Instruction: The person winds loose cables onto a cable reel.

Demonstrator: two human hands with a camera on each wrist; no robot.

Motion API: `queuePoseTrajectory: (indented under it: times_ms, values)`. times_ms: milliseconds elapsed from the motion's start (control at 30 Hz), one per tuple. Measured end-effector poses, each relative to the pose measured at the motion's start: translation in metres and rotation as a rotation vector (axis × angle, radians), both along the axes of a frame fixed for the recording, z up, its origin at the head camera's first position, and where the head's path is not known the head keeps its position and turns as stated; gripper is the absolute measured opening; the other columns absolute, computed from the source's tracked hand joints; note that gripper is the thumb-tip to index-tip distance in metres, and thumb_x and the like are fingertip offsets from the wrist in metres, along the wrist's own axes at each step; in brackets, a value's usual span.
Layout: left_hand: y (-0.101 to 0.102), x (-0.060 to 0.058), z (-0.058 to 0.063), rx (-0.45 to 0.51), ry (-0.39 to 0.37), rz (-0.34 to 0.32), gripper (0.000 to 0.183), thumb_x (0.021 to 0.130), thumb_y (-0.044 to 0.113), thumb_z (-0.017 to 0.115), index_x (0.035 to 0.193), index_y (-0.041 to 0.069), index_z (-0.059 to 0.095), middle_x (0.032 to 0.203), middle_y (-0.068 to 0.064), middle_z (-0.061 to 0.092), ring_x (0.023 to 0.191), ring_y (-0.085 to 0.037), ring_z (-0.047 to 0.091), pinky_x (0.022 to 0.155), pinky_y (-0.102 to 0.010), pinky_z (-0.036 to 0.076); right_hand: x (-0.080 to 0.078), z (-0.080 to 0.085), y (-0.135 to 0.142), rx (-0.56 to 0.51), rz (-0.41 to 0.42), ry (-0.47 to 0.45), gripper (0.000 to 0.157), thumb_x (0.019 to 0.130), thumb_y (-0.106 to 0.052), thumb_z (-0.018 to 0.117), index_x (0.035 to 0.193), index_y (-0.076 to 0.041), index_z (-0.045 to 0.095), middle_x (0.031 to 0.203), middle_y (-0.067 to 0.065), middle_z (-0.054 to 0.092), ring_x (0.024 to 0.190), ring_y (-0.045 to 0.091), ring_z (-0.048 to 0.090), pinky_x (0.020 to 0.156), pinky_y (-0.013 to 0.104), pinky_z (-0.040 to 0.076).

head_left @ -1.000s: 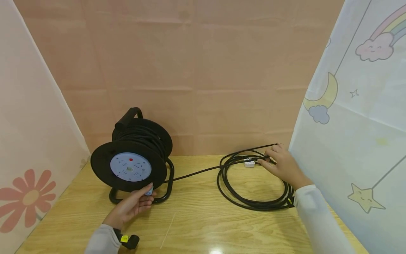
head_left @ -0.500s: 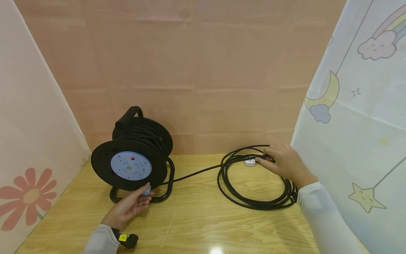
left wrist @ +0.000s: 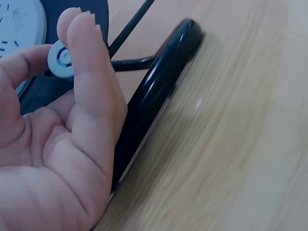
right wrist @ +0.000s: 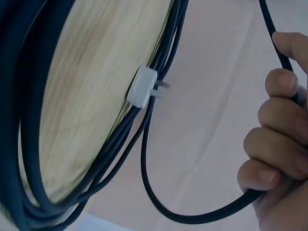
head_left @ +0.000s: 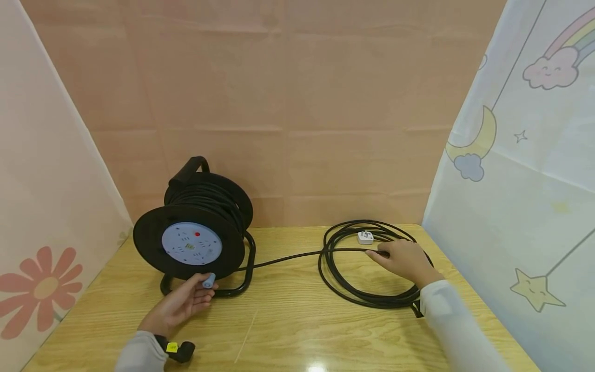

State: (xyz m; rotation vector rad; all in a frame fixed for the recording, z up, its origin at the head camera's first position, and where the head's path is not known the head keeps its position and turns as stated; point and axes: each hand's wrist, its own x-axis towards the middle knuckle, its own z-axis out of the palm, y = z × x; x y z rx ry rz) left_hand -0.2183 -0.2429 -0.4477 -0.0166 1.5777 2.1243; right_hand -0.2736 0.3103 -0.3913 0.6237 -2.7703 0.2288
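A black cable reel (head_left: 144, 235) with a grey socket face stands on its tubular frame at the left. My left hand (head_left: 183, 299) holds the small blue-grey crank knob (head_left: 209, 280) at the face's lower edge, between thumb and fingers. From the reel a black cable (head_left: 288, 257) runs right to my right hand (head_left: 403, 261), which grips it above a loose coil (head_left: 344, 293). In the right wrist view the fingers curl round the cable, which loops down below them. A white plug (right wrist: 143, 87) with metal pins lies against the coil.
The wooden table (head_left: 297, 325) carries the reel and the coil. Behind stands a tan backdrop (head_left: 297, 113), with a flowered panel (head_left: 46, 155) at left and a cartoon-printed panel (head_left: 525, 206) at right. The reel's black tube foot (left wrist: 154, 86) lies beside my left hand.
The knob and my left hand have shifted left and slightly down, and the reel face has turned clockwise. My right hand has come down and nearer, lowering the cable.
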Motion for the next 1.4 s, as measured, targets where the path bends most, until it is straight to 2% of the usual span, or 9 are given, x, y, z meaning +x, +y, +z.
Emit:
queuePoseTrajectory:
  times_ms: [133, 267, 400, 500, 733, 933, 1067, 1200, 1400]
  values:
    - [-0.009, 0.002, 0.002, -0.073, 0.018, 0.017, 0.033, 0.105, 0.036, 0.052, 0.106, 0.008, 0.069, 0.104, -0.004, 0.067, 0.093, -0.012, 0.064, 0.086, -0.027, 0.055, 0.000, -0.002, -0.007, -0.023, -0.016, -0.033, 0.046, 0.099, -0.045, 0.057, 0.062, -0.024, 0.041, 0.050, -0.011, 0.030, 0.045, 0.006, 0.025, 0.047, 0.026, 0.026]
    - [-0.018, 0.003, 0.002, -0.126, 0.022, 0.037, 0.035, 0.105, 0.037, 0.054, 0.108, 0.006, 0.069, 0.105, -0.004, 0.068, 0.095, -0.013, 0.065, 0.086, -0.028, 0.056, 0.001, -0.003, -0.012, -0.083, 0.028, -0.037, 0.039, 0.099, -0.033, 0.058, 0.064, -0.024, 0.043, 0.052, -0.012, 0.031, 0.046, 0.005, 0.026, 0.047, 0.026, 0.027]
    - [-0.024, 0.003, 0.003, -0.161, 0.032, 0.046, 0.034, 0.104, 0.036, 0.055, 0.105, 0.006, 0.072, 0.101, -0.003, 0.070, 0.090, -0.011, 0.067, 0.083, -0.028, 0.057, 0.000, -0.005, -0.018, -0.096, 0.091, 0.030, 0.032, 0.099, -0.029, 0.061, 0.069, -0.025, 0.050, 0.053, -0.015, 0.034, 0.045, 0.003, 0.028, 0.047, 0.025, 0.029]
    - [-0.029, 0.003, 0.003, -0.176, 0.041, 0.045, 0.033, 0.105, 0.035, 0.054, 0.103, 0.008, 0.072, 0.100, -0.003, 0.070, 0.090, -0.011, 0.067, 0.083, -0.028, 0.057, -0.001, -0.004, -0.022, -0.088, 0.105, 0.059, 0.027, 0.099, -0.030, 0.061, 0.073, -0.026, 0.055, 0.053, -0.016, 0.036, 0.045, 0.002, 0.030, 0.050, 0.027, 0.031]
    - [-0.041, 0.006, 0.003, -0.245, 0.052, 0.055, 0.038, 0.105, 0.037, 0.052, 0.108, 0.004, 0.071, 0.101, -0.002, 0.071, 0.092, -0.012, 0.067, 0.085, -0.029, 0.057, 0.000, -0.007, -0.030, -0.095, 0.069, -0.010, 0.029, 0.101, -0.037, 0.059, 0.074, -0.028, 0.052, 0.055, -0.015, 0.037, 0.047, 0.004, 0.032, 0.046, 0.026, 0.029]
    - [-0.052, 0.008, 0.006, -0.294, 0.055, 0.125, 0.039, 0.104, 0.035, 0.056, 0.112, -0.001, 0.068, 0.103, -0.006, 0.072, 0.094, -0.015, 0.070, 0.085, -0.031, 0.057, 0.000, -0.010, -0.038, -0.036, 0.024, 0.093, 0.043, 0.096, -0.048, 0.065, 0.065, -0.028, 0.042, 0.052, -0.014, 0.032, 0.045, 0.006, 0.028, 0.045, 0.028, 0.023]
    - [-0.059, 0.011, 0.009, -0.274, 0.029, 0.195, 0.032, 0.103, 0.033, 0.059, 0.108, 0.003, 0.069, 0.100, -0.004, 0.072, 0.091, -0.012, 0.070, 0.085, -0.029, 0.057, -0.002, -0.014, -0.046, -0.023, 0.006, 0.123, 0.049, 0.093, -0.053, 0.065, 0.061, -0.026, 0.040, 0.049, -0.013, 0.029, 0.044, 0.006, 0.025, 0.045, 0.028, 0.021]
    - [-0.066, 0.013, 0.013, -0.263, 0.020, 0.280, 0.027, 0.101, 0.034, 0.062, 0.103, 0.009, 0.071, 0.097, -0.001, 0.072, 0.089, -0.010, 0.069, 0.084, -0.026, 0.056, -0.005, -0.019, -0.056, -0.031, 0.042, 0.136, 0.046, 0.094, -0.050, 0.066, 0.062, -0.026, 0.042, 0.050, -0.014, 0.030, 0.043, 0.004, 0.025, 0.042, 0.024, 0.020]
    - [-0.071, 0.013, 0.021, -0.224, 0.085, 0.388, 0.023, 0.102, 0.032, 0.061, 0.092, 0.016, 0.075, 0.091, 0.001, 0.073, 0.083, -0.008, 0.070, 0.078, -0.023, 0.057, -0.007, -0.021, -0.067, -0.069, 0.105, 0.168, 0.031, 0.093, -0.035, 0.067, 0.069, -0.028, 0.048, 0.052, -0.017, 0.034, 0.043, 0.003, 0.027, 0.041, 0.024, 0.023]
